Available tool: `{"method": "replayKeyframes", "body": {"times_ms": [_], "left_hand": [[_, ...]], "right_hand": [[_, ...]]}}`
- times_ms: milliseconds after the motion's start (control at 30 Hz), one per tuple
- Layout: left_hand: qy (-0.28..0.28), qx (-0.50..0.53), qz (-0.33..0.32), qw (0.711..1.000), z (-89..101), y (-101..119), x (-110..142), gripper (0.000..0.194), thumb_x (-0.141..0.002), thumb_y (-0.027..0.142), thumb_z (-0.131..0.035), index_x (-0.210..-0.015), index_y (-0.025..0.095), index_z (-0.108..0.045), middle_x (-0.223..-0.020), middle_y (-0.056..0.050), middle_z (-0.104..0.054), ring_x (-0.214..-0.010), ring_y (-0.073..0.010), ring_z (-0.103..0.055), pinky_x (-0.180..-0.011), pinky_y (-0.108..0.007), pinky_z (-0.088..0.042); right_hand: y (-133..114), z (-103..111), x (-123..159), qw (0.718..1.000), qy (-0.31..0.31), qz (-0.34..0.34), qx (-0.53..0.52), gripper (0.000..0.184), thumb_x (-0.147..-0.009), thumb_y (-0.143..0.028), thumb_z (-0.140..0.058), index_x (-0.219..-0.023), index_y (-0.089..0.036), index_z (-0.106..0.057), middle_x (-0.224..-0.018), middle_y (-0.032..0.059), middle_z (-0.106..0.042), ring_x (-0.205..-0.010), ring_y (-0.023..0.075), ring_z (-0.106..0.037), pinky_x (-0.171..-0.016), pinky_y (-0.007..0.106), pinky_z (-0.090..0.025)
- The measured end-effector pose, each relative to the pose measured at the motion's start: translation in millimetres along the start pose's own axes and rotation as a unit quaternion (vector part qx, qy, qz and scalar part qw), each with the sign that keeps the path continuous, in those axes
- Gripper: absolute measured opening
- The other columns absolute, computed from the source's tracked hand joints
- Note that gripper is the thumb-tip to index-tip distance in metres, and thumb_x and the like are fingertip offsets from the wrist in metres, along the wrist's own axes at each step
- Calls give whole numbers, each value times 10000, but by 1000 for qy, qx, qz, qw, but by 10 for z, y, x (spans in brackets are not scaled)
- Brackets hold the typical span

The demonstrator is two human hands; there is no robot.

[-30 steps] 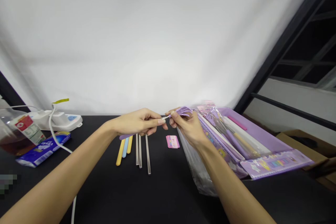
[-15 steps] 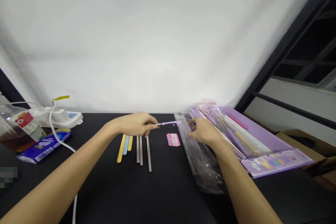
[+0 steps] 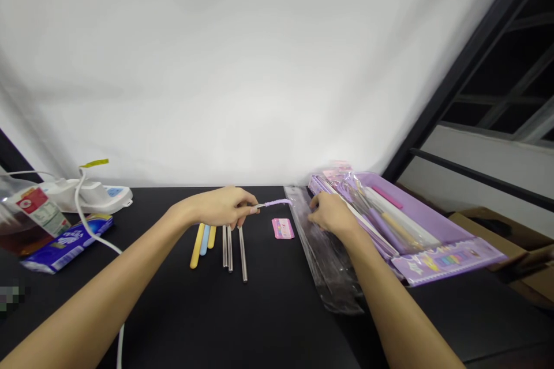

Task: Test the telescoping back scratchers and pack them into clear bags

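Note:
My left hand point(image 3: 227, 207) pinches a slim utensil point(image 3: 278, 203) with a silver metal end and a lilac handle pointing right. Its working end is hidden in my fingers. Below that hand lie several silver metal rods point(image 3: 243, 256) and yellow and light-blue handles point(image 3: 197, 247), their far ends hidden by the hand. My right hand point(image 3: 331, 214) has its thumb and fingers curled together on a stack of clear plastic bags point(image 3: 331, 274), near the upper part. A small stack of pink printed cards point(image 3: 283, 229) lies between the hands.
At right, a lilac tray point(image 3: 418, 216) holds bagged utensils and a printed purple packet point(image 3: 448, 260). Cardboard boxes point(image 3: 485, 236) stand beyond it. On the left are a bottle point(image 3: 26, 219), a blue tissue pack point(image 3: 69, 245), a white power strip point(image 3: 106, 199) and a cable point(image 3: 97, 236).
The view has shifted slightly, moving everything a little left. My right fingers have drawn closer together at the bags. My left hand keeps its pinch on the lilac-handled utensil.

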State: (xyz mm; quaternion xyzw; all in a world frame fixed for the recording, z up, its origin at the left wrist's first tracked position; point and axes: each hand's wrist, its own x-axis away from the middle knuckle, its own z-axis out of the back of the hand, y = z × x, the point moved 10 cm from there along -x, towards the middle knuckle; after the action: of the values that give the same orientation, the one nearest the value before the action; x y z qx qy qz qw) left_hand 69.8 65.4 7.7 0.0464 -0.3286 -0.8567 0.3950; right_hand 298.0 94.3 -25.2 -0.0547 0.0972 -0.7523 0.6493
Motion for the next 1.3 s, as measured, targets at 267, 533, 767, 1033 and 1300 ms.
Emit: {"method": "replayKeyframes", "body": {"times_ms": [267,533,767,1033,1300], "left_hand": [[65,374,-16,925,82,75,-54,355,-894,505,-637,-892,150,-652,-1067,-128,-722,-973,-231,-701,-884,-397,-560],[114,523,2,844,108,-45,-133,228,-868,342,-723,-913,118,-725,-904,-84,-680,-899,-196,-652,-903,-456,-553],[176,572,15,801,80,-78,-169,162,-907,242,-680,-919,95,-745,-1168,-146,-701,-1066,-204,-655,-979,-365,-529],[227,552,-29,802,234,-56,-120,266,-933,342,-638,-986,88,-698,-1206,-174,-678,-1155,-249,-634,-1020,-402,-524],[325,418,7,849,455,-319,42,867,-680,115,-843,-1433,225,-426,-1543,-179,-286,-1077,-248,-666,-902,-414,-591]], "right_hand": [[-427,381,181,959,102,131,-230,311,-724,-173,-651,-1012,-152,-766,-772,56,-758,-689,202,-690,-662,300,-500],[-1103,160,526,825,-92,285,-480,270,-828,-353,-709,-1012,-164,-767,-957,83,-773,-880,218,-715,-791,333,-552],[-1105,54,488,850,-48,241,-467,244,-750,-397,-795,-841,-175,-748,-605,-13,-616,-476,111,-510,-409,233,-383],[-1054,173,467,821,-1,226,-524,282,-827,-453,-707,-860,-175,-673,-751,38,-681,-674,167,-655,-613,279,-526],[-663,295,263,737,-3,141,-661,399,-714,-457,-831,-935,-146,-712,-686,22,-684,-571,116,-609,-550,250,-488]]}}
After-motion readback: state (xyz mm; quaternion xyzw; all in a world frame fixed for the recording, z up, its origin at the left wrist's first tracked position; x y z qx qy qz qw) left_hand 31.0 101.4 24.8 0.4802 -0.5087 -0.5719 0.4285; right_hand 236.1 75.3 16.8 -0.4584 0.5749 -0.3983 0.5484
